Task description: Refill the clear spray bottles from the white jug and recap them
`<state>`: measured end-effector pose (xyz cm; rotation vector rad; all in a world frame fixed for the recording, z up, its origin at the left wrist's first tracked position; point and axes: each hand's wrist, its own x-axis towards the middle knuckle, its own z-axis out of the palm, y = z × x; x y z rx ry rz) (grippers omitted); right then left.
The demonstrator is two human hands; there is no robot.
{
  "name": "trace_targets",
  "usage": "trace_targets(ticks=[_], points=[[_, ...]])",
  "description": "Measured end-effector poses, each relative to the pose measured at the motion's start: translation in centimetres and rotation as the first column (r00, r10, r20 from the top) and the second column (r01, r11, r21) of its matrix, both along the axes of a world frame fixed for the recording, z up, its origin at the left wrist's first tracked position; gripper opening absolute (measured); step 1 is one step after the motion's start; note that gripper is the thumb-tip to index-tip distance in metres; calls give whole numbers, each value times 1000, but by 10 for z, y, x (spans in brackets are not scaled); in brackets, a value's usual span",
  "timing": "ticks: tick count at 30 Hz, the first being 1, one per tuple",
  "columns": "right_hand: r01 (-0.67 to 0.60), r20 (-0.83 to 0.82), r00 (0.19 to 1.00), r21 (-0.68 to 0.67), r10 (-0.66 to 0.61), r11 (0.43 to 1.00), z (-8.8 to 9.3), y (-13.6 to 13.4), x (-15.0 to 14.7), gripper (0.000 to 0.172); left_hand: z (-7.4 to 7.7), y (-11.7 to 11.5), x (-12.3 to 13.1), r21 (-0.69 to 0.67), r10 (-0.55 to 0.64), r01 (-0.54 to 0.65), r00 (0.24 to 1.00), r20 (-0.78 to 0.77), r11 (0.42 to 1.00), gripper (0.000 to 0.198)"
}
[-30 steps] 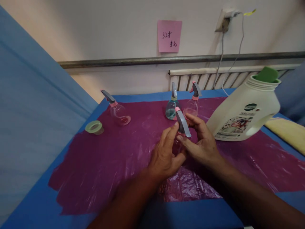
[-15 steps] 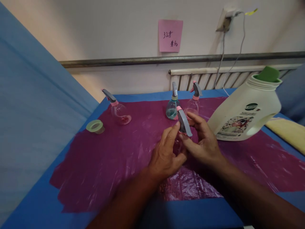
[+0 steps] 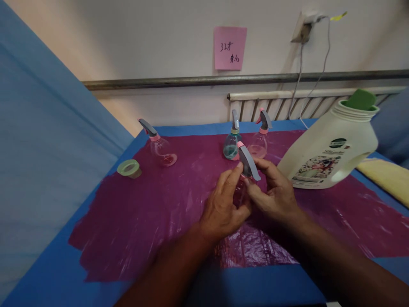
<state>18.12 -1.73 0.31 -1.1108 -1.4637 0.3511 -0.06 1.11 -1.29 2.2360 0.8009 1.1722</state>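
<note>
Between my two hands stands a clear spray bottle with a grey and pink trigger head [image 3: 248,162]. My left hand [image 3: 222,204] wraps around the side of the bottle, thumb and fingers closed on it. Fingers of my right hand [image 3: 274,189] grip the pink collar just under the head. Most of the bottle's body is hidden by my hands. Behind it stand a spray bottle with blue-green liquid [image 3: 230,151] and another with pink liquid [image 3: 258,149]. Farther left, a third spray bottle [image 3: 162,151] holds a little red liquid.
A small green-rimmed cup [image 3: 129,168] sits at the left on the purple plastic sheet [image 3: 143,221]. To the right stands a big cream jug [image 3: 329,149] with a green piece [image 3: 361,99] in its mouth, beside a yellow cloth [image 3: 385,177]. A blue curtain [image 3: 47,140] hangs at the left.
The spray head has turned slightly, its grey rear end shifting to the right. My right fingers have drawn in closer around the collar; my left hand stays put.
</note>
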Motion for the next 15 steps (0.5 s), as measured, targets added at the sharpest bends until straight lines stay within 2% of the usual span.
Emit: trace_targets(ticks=[3,6,11,15], points=[[-70,-13,997,-11,69,998,3,-3,0,61,-1,-1,0,-7,2,-2,1000,-17,1000,108],[-86,30,996,-30,87,996,7,-4,-1,61,-2,-1,0,8,-3,3,1000,-9,1000,106],[-26,79,996,-51,30,998,11,-2,0,36,-3,0,1,11,-10,10,1000,-3,1000,102],[42,-2,999,-3,-42,999,15,-3,2,25,-7,1,0,-26,10,-11,1000,-28,1000,109]])
